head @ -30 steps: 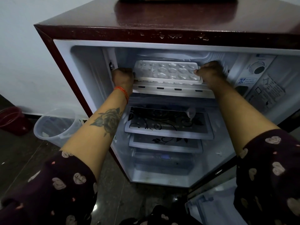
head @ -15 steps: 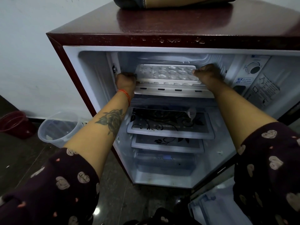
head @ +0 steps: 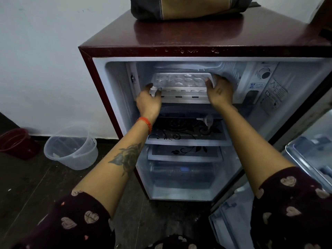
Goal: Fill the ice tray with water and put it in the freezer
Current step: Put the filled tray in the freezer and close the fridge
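Ice tray sits inside the freezer compartment at top of the open fridge, resting on the compartment's shelf between both hands. Left hand is at the tray's near-left corner, fingers spread and relaxed, thumb tip and one fingertip touching the front edge – no grip; right hand has thumb on the tray's right end, other fingers extended behind that end, whether they clasp it I cannot tell. Below the fingers: glass shelves; left of fridge on the floor – clear plastic jug, red bucket.
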